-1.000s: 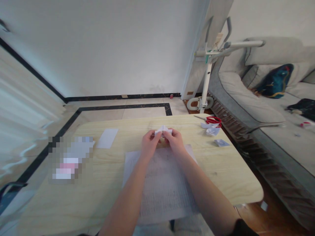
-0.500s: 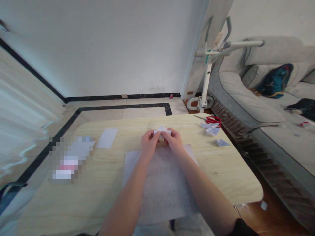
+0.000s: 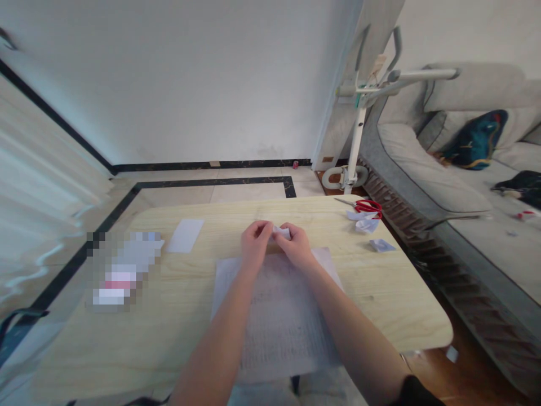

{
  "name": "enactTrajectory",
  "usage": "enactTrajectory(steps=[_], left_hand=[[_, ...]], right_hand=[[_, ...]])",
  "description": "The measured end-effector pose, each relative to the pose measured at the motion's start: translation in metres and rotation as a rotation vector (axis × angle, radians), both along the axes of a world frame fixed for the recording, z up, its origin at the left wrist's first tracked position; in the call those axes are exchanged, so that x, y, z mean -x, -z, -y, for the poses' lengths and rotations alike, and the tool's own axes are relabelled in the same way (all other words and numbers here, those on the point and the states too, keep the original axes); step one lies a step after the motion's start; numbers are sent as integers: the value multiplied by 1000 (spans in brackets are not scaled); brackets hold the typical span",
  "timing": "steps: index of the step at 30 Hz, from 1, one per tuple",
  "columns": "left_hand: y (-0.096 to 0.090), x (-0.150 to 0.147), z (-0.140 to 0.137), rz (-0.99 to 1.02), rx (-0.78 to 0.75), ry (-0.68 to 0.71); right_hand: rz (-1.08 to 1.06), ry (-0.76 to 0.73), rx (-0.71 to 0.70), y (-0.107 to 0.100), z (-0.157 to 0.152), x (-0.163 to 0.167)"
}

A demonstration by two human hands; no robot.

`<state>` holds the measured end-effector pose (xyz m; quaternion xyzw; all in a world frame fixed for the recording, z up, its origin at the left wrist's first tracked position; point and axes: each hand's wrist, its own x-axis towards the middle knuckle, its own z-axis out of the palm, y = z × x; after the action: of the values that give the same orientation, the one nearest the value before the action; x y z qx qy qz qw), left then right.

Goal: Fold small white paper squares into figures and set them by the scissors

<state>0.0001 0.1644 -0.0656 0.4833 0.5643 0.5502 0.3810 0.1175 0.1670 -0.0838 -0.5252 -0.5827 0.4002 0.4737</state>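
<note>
1. Two hands in play: we've got our left hand and right hand both pinched nearly closed on a small folded paper
2. It sits right between them, visible strip running roughly hand to hand, so neither's nearer
3. That's just past the far edge of our big sheet, over the bench; we can't tell if paper touches wood

No text readable. Sheet on desk bears rows of faint marks, too blurred to make out; pixelated item illegible.
</note>
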Motion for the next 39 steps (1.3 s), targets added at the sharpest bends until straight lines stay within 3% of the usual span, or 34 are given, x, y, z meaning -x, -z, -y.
enactTrajectory(steps=[17,24,31,39], left_hand=[[2,1,1,-46,-26,15],[1,3,1,83,1,70],[-6,1,4,-15,-23,81],[-4,2,2,-26,-10,59]], right_hand=[[-15,-28,-16,-2,3,1],[-31,-28,-3,-3,3,0],[-41,-33,-7,0,2,-1],[-247,8,36,-1,-2,0]])
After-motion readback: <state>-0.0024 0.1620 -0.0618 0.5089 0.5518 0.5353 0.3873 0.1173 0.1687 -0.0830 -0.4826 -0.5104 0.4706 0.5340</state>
